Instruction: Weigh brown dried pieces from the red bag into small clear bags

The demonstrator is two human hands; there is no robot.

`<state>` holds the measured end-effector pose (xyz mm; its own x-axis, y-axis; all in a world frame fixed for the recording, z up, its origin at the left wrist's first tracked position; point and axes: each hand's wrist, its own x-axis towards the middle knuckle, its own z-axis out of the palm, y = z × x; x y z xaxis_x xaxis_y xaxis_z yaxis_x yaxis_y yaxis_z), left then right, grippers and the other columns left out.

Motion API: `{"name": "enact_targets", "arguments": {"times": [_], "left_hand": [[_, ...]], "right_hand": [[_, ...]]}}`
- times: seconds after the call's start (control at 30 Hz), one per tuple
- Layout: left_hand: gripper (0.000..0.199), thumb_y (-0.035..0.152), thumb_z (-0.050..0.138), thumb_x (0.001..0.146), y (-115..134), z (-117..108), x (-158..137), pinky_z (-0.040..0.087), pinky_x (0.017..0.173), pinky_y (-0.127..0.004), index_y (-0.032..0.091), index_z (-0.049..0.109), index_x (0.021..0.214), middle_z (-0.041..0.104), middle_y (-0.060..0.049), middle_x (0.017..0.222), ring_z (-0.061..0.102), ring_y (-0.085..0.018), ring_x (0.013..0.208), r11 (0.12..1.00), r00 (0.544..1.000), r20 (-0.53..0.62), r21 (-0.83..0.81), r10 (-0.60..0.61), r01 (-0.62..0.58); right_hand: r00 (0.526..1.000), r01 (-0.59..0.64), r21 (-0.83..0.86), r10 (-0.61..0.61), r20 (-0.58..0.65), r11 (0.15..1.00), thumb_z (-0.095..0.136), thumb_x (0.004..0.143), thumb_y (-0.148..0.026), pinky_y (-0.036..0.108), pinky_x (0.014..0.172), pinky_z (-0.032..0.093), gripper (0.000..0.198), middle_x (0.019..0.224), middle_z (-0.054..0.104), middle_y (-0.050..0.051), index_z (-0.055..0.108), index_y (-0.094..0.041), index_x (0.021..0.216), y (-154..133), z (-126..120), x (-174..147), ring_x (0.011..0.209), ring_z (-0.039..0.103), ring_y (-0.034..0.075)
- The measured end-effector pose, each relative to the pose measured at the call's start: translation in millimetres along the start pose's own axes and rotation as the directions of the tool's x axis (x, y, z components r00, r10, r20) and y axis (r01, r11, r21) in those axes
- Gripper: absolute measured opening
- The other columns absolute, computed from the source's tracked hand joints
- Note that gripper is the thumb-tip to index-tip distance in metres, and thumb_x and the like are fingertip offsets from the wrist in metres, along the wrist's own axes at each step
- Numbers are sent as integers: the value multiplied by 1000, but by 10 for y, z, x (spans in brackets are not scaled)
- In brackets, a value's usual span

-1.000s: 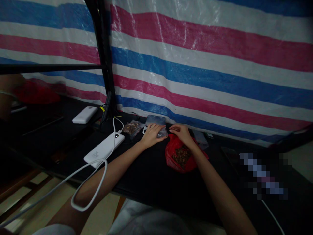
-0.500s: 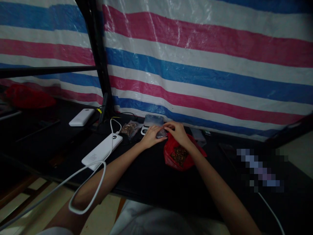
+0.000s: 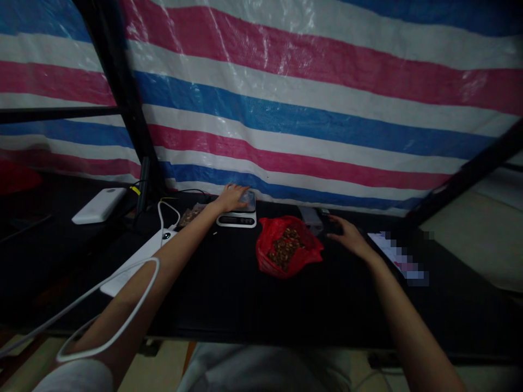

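My left hand [image 3: 232, 198] lies over the plate of a small kitchen scale [image 3: 237, 219], its fingers stretched out to the right. Beneath those fingers is something clear and shiny, like a small plastic bag [image 3: 247, 201]; its contents are hard to make out. My right hand [image 3: 348, 236] is open, thumb and fingers apart and nothing between them, just right of some flat clear plastic bags [image 3: 311, 219]. Between the two hands sits an opened red plastic bag [image 3: 265, 256] with many small brown dried pieces [image 3: 286, 249] in it.
A filled clear bag [image 3: 191, 215] lies left of the scale, partly behind my left forearm. White power banks [image 3: 137, 258] and a looping white cable [image 3: 153, 277] are at the left. A phone-like object [image 3: 398, 258], its screen blurred, rests at the right. Striped sheeting [image 3: 286, 130] hangs behind the black table [image 3: 245, 310].
My hands have parted: the left went from the small clear bag to over the scale's plate, the right moved right, past the red bag. The view has shifted right.
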<state>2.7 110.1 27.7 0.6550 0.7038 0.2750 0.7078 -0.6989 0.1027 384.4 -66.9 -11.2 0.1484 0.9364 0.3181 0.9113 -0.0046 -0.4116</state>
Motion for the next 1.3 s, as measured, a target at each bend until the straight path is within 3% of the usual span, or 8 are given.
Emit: {"name": "enact_targets", "arguments": {"times": [0.1, 0.2, 0.3, 0.47, 0.53, 0.63, 0.9, 1.3], "left_hand": [[71, 47, 57, 72, 74, 18, 13, 15, 101, -52, 16, 33, 132, 42, -14, 131, 33, -31, 121, 1000, 999, 34, 18, -8, 7], [81, 52, 57, 70, 219, -30, -139, 16, 101, -52, 15, 27, 134, 30, -17, 137, 27, -32, 125, 1000, 995, -98, -4, -23, 22], [48, 49, 42, 82, 457, -108, -427, 27, 97, -43, 16, 50, 116, 52, -13, 118, 44, -26, 112, 998, 979, -195, -37, -60, 54], [65, 53, 15, 88, 919, -84, -922, 40, 74, -33, 15, 65, 68, 64, -11, 70, 60, -22, 74, 974, 973, 133, -98, -190, 204], [67, 59, 17, 85, 1067, -15, -1031, 42, 69, -32, 14, 65, 68, 64, -12, 70, 61, -23, 72, 974, 956, 240, -108, -167, 197], [62, 59, 20, 84, 1225, 82, -1085, 42, 70, -32, 15, 64, 79, 66, -12, 75, 62, -24, 75, 980, 962, 239, -118, -130, 162], [41, 46, 31, 87, 1258, 154, -1113, 42, 72, -30, 19, 62, 87, 67, -8, 78, 63, -22, 78, 956, 976, 188, -248, -110, 156], [50, 58, 40, 78, 1291, 141, -1202, 40, 66, -28, 19, 63, 56, 63, -5, 57, 62, -19, 62, 941, 980, 191, -314, -64, 123]], "right_hand": [[996, -75, 39, 73, 57, 996, 64, 64, -40, 43, 89, 41, 66, 115, 58, 12, 46, -16, 123, 96, 229, -21, 105, 53, 28], [992, -128, 75, 126, 26, 989, 55, 72, -46, 43, 86, 43, 51, 111, 61, 9, 52, -21, 116, 62, 382, 2, 101, 56, 27], [989, -149, 38, 149, -5, 988, 54, 73, -49, 45, 86, 42, 43, 114, 60, 7, 58, -24, 107, 33, 421, 18, 103, 55, 28], [993, -117, 43, 116, 38, 992, 58, 69, -48, 48, 89, 38, 50, 116, 59, 5, 54, -27, 114, -49, 399, 29, 105, 54, 28], [992, -119, 58, 116, 40, 991, 57, 70, -48, 47, 90, 37, 43, 113, 60, 4, 58, -27, 108, -104, 396, 36, 104, 55, 27], [992, -127, 126, 127, 6, 984, 55, 72, -47, 43, 90, 39, 35, 106, 63, 4, 62, -25, 99, -149, 387, 37, 101, 56, 25], [997, -34, 225, 17, 78, 974, 64, 65, -43, 47, 92, 37, 59, 117, 58, 8, 47, -24, 119, -74, 394, 114, 108, 53, 26], [992, 33, 230, -59, 108, 973, 56, 72, -41, 44, 93, 37, 38, 110, 61, 6, 59, -22, 105, -356, 475, 176, 103, 54, 23]]}}
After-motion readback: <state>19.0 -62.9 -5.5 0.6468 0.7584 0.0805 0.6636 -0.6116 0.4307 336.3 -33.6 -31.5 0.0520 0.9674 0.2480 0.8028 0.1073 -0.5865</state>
